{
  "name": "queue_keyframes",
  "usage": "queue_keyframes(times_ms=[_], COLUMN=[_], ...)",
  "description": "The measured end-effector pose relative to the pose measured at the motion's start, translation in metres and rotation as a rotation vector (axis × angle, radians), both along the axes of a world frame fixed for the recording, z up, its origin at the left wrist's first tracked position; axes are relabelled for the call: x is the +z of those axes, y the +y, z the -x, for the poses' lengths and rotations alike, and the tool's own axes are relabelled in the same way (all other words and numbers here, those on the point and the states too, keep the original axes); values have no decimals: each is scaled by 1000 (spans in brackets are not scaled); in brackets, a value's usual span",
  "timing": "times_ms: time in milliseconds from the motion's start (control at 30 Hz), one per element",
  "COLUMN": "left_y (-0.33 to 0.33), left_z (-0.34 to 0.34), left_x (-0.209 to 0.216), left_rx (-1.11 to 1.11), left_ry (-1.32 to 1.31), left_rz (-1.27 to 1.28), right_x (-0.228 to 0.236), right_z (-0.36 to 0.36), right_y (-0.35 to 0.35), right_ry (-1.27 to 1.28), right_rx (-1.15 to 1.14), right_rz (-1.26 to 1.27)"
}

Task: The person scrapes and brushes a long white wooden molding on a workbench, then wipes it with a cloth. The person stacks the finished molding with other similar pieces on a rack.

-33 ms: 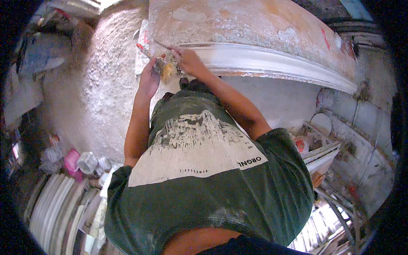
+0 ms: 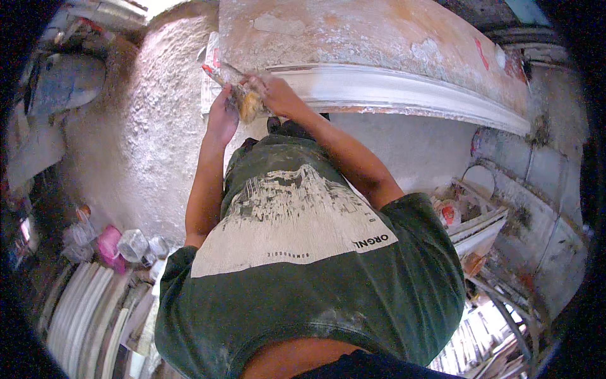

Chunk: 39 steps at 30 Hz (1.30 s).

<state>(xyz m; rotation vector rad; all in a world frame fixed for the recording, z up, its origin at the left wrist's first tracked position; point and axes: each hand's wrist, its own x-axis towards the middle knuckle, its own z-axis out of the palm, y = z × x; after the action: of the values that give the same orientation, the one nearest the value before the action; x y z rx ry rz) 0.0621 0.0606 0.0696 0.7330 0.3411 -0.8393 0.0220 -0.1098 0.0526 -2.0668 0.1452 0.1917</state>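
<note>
Closely paired: left hand [image 2: 222, 120] and right hand [image 2: 278, 95] by the left end of a long, brown-and-white, crusted bench [image 2: 353, 31]

A brush [image 2: 250, 107] with tan bristles and a red-tipped handle is between the person's hands, just before the bench's left end. The left fingers are curled around its middle, and the handle juts past them toward the bench. The right fingers are bent beside the bristles; a thin, dark, rod-like tool [image 2: 230, 69] extends from them, though blur hides exactly how they grasp it.

A white, ridged moulding [image 2: 391, 88] runs along the bench's near edge, right of both hands. Well back from the bench's left end are a pink plastic bag [image 2: 111, 249], clear plastic containers [image 2: 132, 245] and stacked long white strips [image 2: 79, 309]. Back from its right end sits a pale, open-topped box [image 2: 483, 234] holding a red-and-white bag [image 2: 449, 215].
</note>
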Motion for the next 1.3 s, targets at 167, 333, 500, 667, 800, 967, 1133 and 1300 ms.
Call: queue_keyframes(times_ms=[167, 333, 500, 667, 800, 967, 1133, 1300], left_y=[-23, -47, -39, -8, -37, -52, -67, -115], left_z=[-16, -17, -27, -40, -22, -40, -63, -83], left_x=[-3, 15, 15, -8, 38, 10, 13, -10], left_rx=[-117, -430, -420, -585, -625, -927, -1147, -1219], left_ry=[-249, -569, -488, -557, -370, -1512, -1723, -1973], left_rz=[-242, -541, -439, -403, -511, -722, -1010, -815], right_x=[26, 18, 28, 23, 10, 19, 65, 6], right_z=[4, 16, 30, 20, 70, 174, 234, 306], right_y=[-5, -22, -47, -63, -173, -302, -277, -251], right_ry=[80, 127, -60, -98, -81, -91, -157, -266], right_rx=[-30, -253, -476, -437, -601, -1070, -1184, -1389], right_rz=[-190, -242, -88, 188, 575, 854, 612, 170])
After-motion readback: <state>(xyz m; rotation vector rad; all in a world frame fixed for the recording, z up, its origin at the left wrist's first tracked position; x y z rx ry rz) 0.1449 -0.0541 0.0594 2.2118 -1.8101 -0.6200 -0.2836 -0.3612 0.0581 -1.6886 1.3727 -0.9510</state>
